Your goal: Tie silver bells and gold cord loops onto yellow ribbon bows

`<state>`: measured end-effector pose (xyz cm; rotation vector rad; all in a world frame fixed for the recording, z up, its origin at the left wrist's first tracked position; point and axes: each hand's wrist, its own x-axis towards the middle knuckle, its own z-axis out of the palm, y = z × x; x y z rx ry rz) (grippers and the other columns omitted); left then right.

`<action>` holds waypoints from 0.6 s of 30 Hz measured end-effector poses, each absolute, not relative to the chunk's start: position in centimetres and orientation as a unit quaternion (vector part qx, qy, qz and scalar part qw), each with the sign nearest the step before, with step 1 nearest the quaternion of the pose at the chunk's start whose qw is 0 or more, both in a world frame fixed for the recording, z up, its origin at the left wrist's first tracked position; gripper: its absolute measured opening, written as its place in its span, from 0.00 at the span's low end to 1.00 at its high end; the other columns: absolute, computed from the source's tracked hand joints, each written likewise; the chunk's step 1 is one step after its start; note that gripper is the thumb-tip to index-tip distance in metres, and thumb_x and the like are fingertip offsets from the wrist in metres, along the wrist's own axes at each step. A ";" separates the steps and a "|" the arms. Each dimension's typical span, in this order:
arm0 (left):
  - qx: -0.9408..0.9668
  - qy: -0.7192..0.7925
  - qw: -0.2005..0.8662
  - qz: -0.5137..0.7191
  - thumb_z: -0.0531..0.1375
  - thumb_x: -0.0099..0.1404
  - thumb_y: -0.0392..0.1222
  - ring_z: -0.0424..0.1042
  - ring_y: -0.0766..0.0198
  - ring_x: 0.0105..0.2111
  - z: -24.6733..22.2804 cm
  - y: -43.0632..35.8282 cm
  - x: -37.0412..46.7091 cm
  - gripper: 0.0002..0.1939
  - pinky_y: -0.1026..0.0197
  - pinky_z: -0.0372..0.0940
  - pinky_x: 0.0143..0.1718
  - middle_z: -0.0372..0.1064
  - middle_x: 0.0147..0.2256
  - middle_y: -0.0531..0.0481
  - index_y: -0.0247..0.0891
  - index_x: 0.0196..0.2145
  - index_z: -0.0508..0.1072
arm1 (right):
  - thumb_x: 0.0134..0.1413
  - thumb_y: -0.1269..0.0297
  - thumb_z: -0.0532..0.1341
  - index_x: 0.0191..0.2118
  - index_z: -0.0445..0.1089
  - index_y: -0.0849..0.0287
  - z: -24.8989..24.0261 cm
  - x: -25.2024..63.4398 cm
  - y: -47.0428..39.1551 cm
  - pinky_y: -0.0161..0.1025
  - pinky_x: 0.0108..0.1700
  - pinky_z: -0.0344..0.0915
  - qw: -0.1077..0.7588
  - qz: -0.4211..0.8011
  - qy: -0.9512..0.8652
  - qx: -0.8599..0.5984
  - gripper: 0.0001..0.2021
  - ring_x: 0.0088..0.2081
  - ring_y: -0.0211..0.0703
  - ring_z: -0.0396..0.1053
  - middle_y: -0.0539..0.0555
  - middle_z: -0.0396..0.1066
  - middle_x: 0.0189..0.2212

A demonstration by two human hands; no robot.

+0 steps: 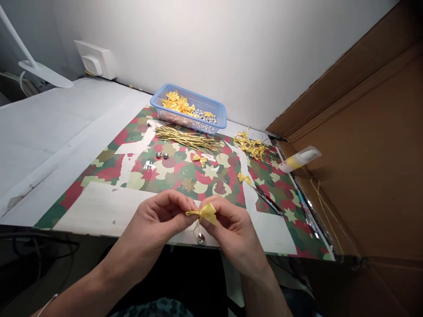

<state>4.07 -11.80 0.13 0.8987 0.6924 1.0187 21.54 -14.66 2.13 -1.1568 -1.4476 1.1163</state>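
Hands [157, 221] on crosswise yellow bow [208, 213]

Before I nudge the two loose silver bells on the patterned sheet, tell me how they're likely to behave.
The bells look round, with nothing visible penning them in, so they'd probably roll. Their shiny surface suggests slipperiness; their small size, lightness.

The person's left hand [161, 220] and right hand [236, 226] pinch a yellow bow [208, 213] just above the table's near edge. A silver bell [201, 239] hangs beneath it on what seems to be thin cord or wire. Beyond lie 2 loose bells [165, 155], 2 single bows [200, 160], a bundle of gold strands [185, 138], scissors [269, 200] and a blue basket [185, 121] holding more bows and bells.
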 end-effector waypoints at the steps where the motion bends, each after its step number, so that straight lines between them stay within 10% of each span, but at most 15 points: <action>1: 0.418 0.318 0.715 0.461 0.70 0.66 0.37 0.78 0.65 0.35 0.1 -11.8 4.0 0.04 0.67 0.75 0.40 0.79 0.33 0.52 0.43 0.32 0.80 | 0.65 0.54 0.65 0.34 0.75 0.58 2.0 21.4 -14.7 0.35 0.34 0.65 0.470 0.447 -0.595 -0.475 0.13 0.32 0.39 0.66 0.51 0.70 0.31; 18: 0.765 0.265 0.262 0.526 0.58 0.67 0.19 0.77 0.63 0.43 0.2 -13.2 3.3 0.19 0.63 0.74 0.47 0.78 0.44 0.47 0.39 0.46 0.75 | 0.64 0.79 0.59 0.44 0.70 0.60 3.9 20.1 -17.7 0.32 0.38 0.70 0.420 0.045 -0.745 -0.516 0.09 0.36 0.38 0.73 0.54 0.73 0.37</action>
